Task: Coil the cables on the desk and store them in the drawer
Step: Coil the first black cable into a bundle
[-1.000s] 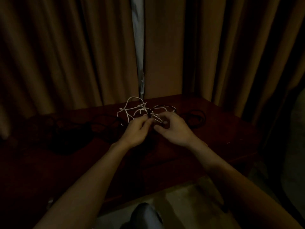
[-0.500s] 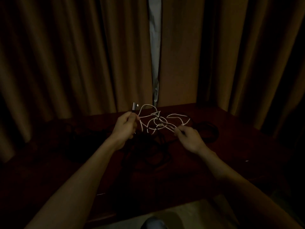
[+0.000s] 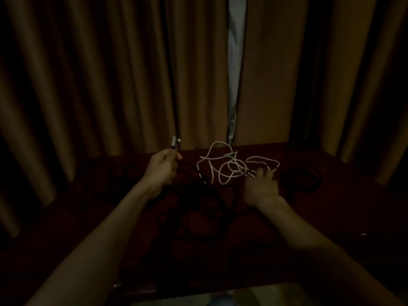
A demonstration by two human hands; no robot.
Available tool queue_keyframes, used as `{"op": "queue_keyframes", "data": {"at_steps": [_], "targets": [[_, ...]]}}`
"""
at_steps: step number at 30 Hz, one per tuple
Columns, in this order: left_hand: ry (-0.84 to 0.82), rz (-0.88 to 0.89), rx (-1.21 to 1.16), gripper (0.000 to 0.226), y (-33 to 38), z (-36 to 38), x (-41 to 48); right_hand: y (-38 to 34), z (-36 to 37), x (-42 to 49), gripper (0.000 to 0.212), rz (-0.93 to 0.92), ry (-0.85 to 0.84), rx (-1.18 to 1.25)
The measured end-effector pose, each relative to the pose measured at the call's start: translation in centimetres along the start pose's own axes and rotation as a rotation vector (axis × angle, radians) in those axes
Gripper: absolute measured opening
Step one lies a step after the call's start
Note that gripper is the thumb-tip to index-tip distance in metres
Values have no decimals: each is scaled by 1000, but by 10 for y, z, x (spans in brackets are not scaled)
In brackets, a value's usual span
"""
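Brown curtains point(image 3: 88, 85) fill 12 o'clock; below, our desk point(image 3: 331, 217) bears a loose black cable point(image 3: 198, 213) at centre, a black coil point(image 3: 302, 180) at 2 o'clock and a tangled white cable point(image 3: 223, 171) at 12 o'clock, with no drawer in view. Our left hand point(image 3: 162, 171), at 11 o'clock, clamps the black cable's plug point(image 3: 174, 142), raised; our right hand point(image 3: 261, 186), at 1 o'clock, has fingers in the white tangle, grip unclear. We judge this untangling before coiling: next, draw the black cable free of the white loops.
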State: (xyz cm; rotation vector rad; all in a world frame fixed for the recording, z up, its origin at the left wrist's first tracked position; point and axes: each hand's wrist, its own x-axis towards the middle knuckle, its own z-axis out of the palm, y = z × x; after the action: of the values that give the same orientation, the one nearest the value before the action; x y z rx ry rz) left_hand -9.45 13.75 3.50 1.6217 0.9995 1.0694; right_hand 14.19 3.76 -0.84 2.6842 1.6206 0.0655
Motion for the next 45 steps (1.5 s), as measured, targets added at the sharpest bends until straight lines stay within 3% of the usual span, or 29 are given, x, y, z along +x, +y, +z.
{"op": "queue_keyframes", "data": {"at_steps": [2, 3, 5, 7, 11, 15, 18, 24, 30, 34, 37, 42, 45], "targets": [[9, 6, -19, 33, 2, -1, -2, -22, -11, -10, 45, -288, 199, 141], [11, 8, -29, 33, 3, -1, -3, -33, -16, -15, 40, -425, 192, 306], [12, 14, -46, 32, 5, -2, -5, -53, -21, -24, 42, -563, -42, 628], [6, 21, -71, 30, 7, -5, -6, -66, -17, -27, 35, -601, -210, 695], [-20, 15, -45, 29, 11, -17, -10, -77, -16, -21, 27, -577, -115, 787], [-64, 14, 88, 31, 7, -24, -13, -87, -32, -17, 26, -642, 74, 652], [-52, 10, 145, 31, 5, -25, -15, -97, -40, -11, 20, -647, 195, 685], [-63, 81, 210, 31, 1, -27, -14, -121, -42, -4, 12, -620, 287, 828], [-109, 12, 78, 28, -3, -24, -19, -136, -42, -6, 6, -621, 181, 1032], [-59, -35, 53, 30, 3, -30, -19, -129, -44, -14, 6, -473, -260, 1644], [-9, -19, -1, 30, 1, -44, -16, -121, -41, -15, 14, -468, -427, 1656], [-167, 30, 152, 36, -2, -45, -28, -131, -38, -12, 26, -503, -157, 1545], [-175, 136, 226, 36, -5, -42, -32, -139, -42, -15, 26, -502, -31, 1507]]}}
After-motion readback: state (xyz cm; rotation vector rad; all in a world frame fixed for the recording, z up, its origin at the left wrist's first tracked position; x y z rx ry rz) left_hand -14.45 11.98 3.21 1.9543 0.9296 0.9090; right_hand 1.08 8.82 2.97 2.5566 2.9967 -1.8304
